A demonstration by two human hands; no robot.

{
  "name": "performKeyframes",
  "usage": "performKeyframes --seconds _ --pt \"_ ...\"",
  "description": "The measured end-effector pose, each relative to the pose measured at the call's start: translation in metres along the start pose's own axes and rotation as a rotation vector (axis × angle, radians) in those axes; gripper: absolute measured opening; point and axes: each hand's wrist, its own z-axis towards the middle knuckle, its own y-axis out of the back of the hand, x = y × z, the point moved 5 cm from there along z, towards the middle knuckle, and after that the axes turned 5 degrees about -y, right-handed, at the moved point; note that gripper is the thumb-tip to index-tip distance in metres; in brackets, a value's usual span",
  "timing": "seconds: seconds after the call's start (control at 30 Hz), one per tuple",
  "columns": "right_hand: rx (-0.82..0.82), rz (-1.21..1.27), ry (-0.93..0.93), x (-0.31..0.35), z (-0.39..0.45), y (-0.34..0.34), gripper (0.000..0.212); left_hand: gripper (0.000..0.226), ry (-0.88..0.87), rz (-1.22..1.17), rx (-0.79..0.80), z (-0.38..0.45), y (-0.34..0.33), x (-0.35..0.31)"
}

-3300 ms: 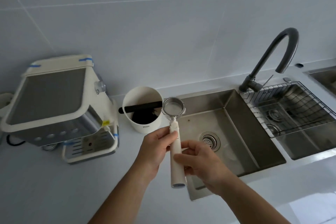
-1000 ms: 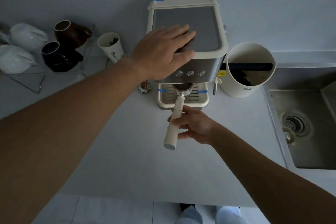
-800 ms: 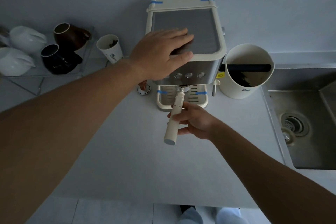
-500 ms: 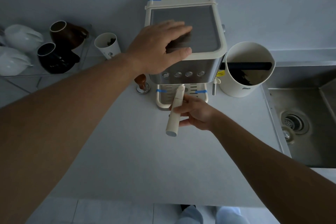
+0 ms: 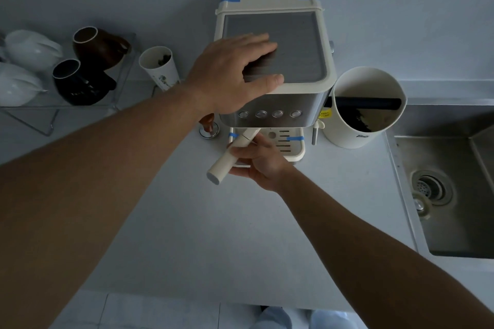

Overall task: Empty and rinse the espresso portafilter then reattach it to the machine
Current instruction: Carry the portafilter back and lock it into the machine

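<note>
Bracing the espresso machine (image 5: 275, 43) with the flat, open left hand (image 5: 232, 75), the portafilter (image 5: 231, 153), gripped by the right hand (image 5: 260, 161) beneath the group head, is best swung firmly until locked.

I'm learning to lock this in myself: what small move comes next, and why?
Probably swing the portafilter handle rightward toward the machine's front centre. Its head is already tucked under the espresso machine, yet the handle angles out to the left in the right hand, while the left hand presses on the top, bracing it.
</note>
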Motion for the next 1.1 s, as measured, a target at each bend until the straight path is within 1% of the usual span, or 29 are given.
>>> performKeyframes --seconds 0.47,0.67,1.0,1.1 --pt "-0.088 0.086 0.097 0.001 0.022 -0.015 0.030 0.076 0.022 0.017 0.008 0.000 -0.001 0.000" --pt "-0.132 0.082 0.118 -0.002 0.025 -0.018 0.029 0.075 0.021 0.003 -0.002 0.000 0.000 -0.001" --pt "-0.148 0.106 0.165 0.005 0.029 -0.029 0.031 0.073 0.022 0.001 -0.013 0.000 0.000 0.001" --pt "-0.150 0.115 0.179 0.007 0.031 -0.033 0.028 0.072 0.020 -0.007 -0.019 0.000 0.000 0.000"
